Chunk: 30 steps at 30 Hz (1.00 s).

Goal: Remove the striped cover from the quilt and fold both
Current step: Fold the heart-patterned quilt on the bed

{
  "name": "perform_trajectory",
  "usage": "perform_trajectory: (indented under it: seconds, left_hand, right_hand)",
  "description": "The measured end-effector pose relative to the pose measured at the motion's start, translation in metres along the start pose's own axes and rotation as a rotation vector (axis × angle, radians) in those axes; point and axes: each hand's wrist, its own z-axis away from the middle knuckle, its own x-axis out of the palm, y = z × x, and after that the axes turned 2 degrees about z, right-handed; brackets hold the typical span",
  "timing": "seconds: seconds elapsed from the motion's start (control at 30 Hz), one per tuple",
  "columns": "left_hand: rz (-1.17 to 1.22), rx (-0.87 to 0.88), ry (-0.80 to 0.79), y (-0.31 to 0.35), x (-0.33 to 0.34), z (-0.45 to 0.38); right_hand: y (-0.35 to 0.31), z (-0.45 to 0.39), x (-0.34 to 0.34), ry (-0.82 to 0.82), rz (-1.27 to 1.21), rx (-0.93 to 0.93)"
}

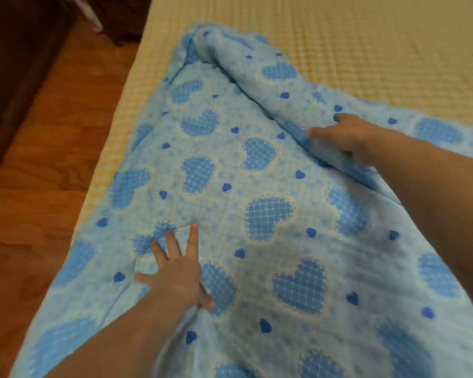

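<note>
The quilt (257, 208) (pale blue, printed with hearts) lies spread over the bed (366, 50). My left hand (175, 271) presses flat on the quilt's near part, fingers splayed straight. My right hand (344, 135) grips a raised fold of the quilt, fingers curled into it.

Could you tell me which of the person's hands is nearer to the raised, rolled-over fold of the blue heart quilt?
Right. The right hand rests directly on the raised fold of the quilt, fingers touching it. The left hand lies spread flat on the quilt's level part, well short of the fold.
</note>
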Motion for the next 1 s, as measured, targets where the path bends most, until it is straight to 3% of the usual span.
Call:
perform_trajectory:
  seconds: [0.13, 0.2, 0.33, 0.4, 0.43, 0.5, 0.53, 0.6, 0.67, 0.77, 0.87, 0.93, 1.0]
  left_hand:
    - [0.074, 0.037, 0.007, -0.009, 0.007, -0.009]
    - [0.115, 0.063, 0.025, -0.011, 0.010, -0.010]
    - [0.201, 0.197, 0.021, -0.027, 0.007, 0.001]
    - [0.500, 0.333, 0.028, -0.055, 0.006, 0.014]
    - [0.809, 0.367, 0.066, -0.073, 0.006, 0.023]
    - [1.374, 0.279, 0.163, -0.109, 0.008, 0.042]
    - [1.501, 0.224, 0.215, -0.121, 0.010, 0.050]
    - [1.413, 0.142, 0.353, -0.115, 0.003, 0.061]
    - [1.132, 0.208, 0.416, -0.082, -0.021, 0.063]
    - [0.872, 0.304, 0.358, -0.001, -0.068, 0.052]
    - [0.660, 0.139, 0.399, 0.036, -0.094, 0.036]
    - [0.786, -0.046, 0.546, 0.015, -0.094, 0.030]
    - [1.304, -0.261, 0.575, -0.022, -0.075, 0.029]
  right_hand:
    - [-0.039, 0.012, 0.010, -0.170, -0.019, -0.111]
    - [-0.053, 0.047, 0.006, -0.222, 0.038, -0.345]
    - [-0.043, 0.136, 0.040, -0.495, 0.342, -0.736]
    - [-0.006, 0.151, 0.089, -0.564, 0.571, -0.784]
    - [0.013, 0.159, 0.117, -0.521, 0.707, -0.784]
    - [0.050, 0.172, 0.158, -0.302, 0.900, -0.804]
    - [0.063, 0.178, 0.169, -0.205, 0.891, -0.813]
    - [0.072, 0.188, 0.174, -0.106, 0.782, -0.818]
    - [0.069, 0.196, 0.170, -0.085, 0.690, -0.861]
    - [0.051, 0.213, 0.160, -0.136, 0.560, -0.979]
    - [0.042, 0.232, 0.153, -0.096, 0.472, -1.071]
    - [0.047, 0.241, 0.152, -0.083, 0.421, -1.063]
    - [0.058, 0.246, 0.148, -0.090, 0.369, -1.012]
